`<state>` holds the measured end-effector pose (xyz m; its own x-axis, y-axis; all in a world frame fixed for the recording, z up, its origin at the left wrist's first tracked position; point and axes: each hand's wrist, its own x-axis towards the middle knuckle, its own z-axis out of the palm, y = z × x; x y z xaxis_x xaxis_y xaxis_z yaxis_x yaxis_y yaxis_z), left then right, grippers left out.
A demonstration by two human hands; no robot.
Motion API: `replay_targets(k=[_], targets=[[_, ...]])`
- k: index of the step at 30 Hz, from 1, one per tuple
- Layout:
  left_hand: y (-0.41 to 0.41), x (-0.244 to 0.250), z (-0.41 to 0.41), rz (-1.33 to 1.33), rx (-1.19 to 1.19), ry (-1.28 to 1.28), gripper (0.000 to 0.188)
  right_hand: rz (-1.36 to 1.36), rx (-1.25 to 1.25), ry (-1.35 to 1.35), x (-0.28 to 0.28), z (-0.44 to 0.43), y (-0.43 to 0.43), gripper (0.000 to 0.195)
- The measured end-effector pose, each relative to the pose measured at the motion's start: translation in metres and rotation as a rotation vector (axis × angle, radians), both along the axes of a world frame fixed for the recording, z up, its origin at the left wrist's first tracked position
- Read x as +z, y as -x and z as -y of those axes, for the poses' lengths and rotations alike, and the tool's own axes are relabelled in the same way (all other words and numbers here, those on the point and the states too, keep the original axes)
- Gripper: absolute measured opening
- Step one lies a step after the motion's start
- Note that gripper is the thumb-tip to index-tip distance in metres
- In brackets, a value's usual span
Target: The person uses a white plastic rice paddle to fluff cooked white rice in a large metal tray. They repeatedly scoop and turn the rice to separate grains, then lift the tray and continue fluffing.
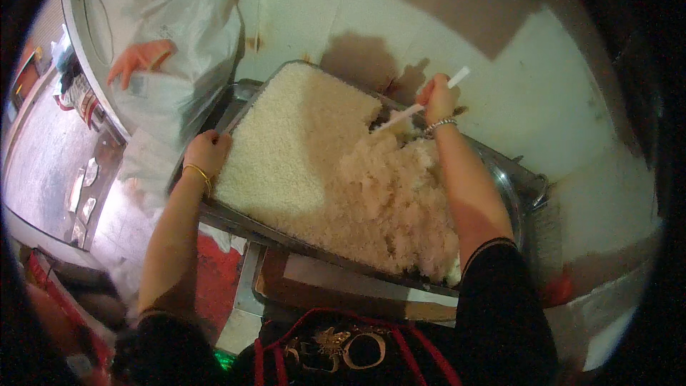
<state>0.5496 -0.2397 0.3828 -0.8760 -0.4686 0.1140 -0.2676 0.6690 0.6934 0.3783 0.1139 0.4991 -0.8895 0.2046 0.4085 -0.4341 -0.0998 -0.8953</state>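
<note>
A large rectangular metal tray lies before me, heaped with what looks like cooked white rice. The rice is smooth and level on the left and broken into loose clumps on the right. My left hand closes on the tray's left rim. My right hand grips a long, pale, flat stick, over the tray's far right side. The stick's lower end touches the rice beside a dark gap where the tray's bottom shows. Part of the right side is hidden by my right forearm.
A large white woven sack stands at the back left, with an orange glove on it. A round metal rim shows at the tray's right. A pale wall or panel rises behind. Below the tray's near edge is a brown-edged board.
</note>
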Motion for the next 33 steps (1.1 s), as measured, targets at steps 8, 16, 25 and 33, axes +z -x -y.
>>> replay_targets(k=[8, 16, 25, 33], targets=[[0.008, -0.002, 0.007, 0.088, -0.032, -0.049, 0.037, -0.11, 0.096, 0.049, 0.056, -0.065, -0.06, 0.025], [0.019, -0.009, 0.008, 0.046, -0.033, 0.045, 0.038, -0.079, 0.074, 0.052, 0.043, -0.039, -0.072, 0.024], [-0.07, 0.163, -0.105, -0.881, -0.589, 0.096, 0.033, -0.146, 0.274, 0.011, 0.059, 0.038, -0.054, 0.025], [-0.124, 0.227, -0.155, -0.45, -1.308, 0.519, 0.039, -0.068, 0.225, -0.044, 0.032, 0.029, -0.051, 0.027]])
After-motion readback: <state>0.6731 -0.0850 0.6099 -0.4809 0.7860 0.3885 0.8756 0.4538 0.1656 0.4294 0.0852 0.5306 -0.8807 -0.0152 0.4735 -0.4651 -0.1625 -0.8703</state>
